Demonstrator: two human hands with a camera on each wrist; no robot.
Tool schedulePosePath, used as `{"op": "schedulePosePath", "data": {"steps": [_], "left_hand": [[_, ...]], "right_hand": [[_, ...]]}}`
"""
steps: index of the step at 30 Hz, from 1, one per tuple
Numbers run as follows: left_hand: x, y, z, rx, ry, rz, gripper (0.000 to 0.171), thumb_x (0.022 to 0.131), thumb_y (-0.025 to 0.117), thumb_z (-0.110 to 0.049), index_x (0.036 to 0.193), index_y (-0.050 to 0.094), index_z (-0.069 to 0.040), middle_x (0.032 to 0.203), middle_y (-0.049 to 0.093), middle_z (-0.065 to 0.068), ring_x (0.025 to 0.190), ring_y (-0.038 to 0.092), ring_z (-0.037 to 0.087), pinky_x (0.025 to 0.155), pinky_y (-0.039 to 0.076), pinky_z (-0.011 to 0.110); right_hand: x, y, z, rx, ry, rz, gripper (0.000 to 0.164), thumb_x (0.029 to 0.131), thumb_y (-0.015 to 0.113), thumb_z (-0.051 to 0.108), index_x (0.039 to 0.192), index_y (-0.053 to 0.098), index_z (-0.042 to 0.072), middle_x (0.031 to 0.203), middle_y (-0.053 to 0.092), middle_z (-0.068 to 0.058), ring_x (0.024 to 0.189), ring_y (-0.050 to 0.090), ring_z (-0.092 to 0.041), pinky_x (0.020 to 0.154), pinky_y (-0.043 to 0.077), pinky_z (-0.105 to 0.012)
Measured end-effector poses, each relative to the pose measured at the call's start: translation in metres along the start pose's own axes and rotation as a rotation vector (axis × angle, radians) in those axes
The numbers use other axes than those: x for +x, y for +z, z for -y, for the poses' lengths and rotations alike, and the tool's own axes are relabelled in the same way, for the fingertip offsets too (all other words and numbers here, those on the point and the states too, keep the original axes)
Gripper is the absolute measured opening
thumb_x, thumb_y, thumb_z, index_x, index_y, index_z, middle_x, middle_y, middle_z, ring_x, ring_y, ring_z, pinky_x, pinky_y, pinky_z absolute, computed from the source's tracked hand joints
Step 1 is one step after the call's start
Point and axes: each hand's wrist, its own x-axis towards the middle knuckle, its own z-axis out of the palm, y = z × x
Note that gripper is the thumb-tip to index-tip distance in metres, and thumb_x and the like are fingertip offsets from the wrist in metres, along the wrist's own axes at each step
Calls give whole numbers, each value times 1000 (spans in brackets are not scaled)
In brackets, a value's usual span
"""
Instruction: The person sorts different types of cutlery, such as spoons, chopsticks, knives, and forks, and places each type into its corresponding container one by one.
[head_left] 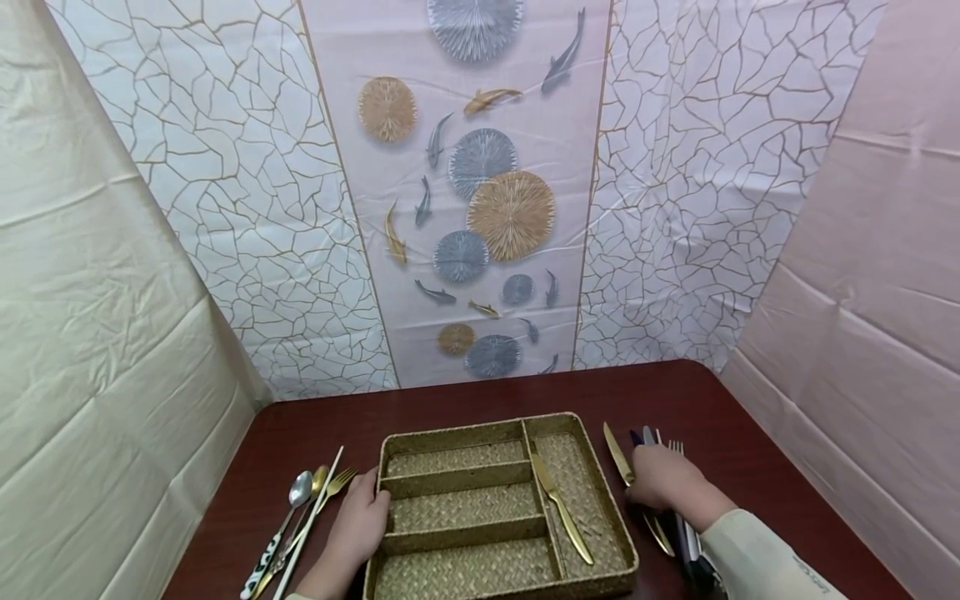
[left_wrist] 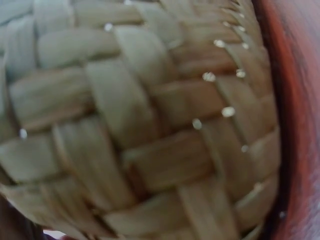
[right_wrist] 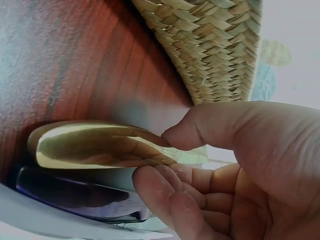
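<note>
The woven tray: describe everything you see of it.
The tray is yellowish-brown, rectangular with rounded corners, and looks like woven straw. Dividers make three compartments on the left and a longer one on the right, where a gold knife lies. It sits flat on the dark red table. The left hand's grip touches its left side; its near edge is partly out of frame.

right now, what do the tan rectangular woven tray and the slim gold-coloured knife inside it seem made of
Tan rectangular woven tray: probably plant fibre, slightly glossy; flat strips interlace. Slim gold-coloured knife: likely metal, smooth and shiny, with bright highlights; plating or solid colour unclear.
</note>
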Motion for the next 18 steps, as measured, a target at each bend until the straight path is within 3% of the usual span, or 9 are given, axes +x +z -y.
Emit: {"op": "schedulePosePath", "data": {"steps": [8, 18], "left_hand": [[1, 1, 1, -7, 5, -1, 53, 110, 47, -13, 158, 50, 8, 142, 58, 25, 136, 56, 45, 109, 47, 64], [-1, 2, 2, -4, 13, -23, 52, 109, 48, -13, 157, 52, 7, 139, 59, 23, 135, 58, 44, 108, 48, 63]], "right_hand": [[0, -5, 0, 40, 32, -6, 35, 82, 74, 12, 60, 48, 18, 55, 36, 6, 49, 32, -13, 51, 31, -33], [2, -31, 8, 82, 52, -59, 39, 82, 72, 11, 55, 46, 20, 47, 42, 8, 43, 39, -11, 47, 31, -29]]}}
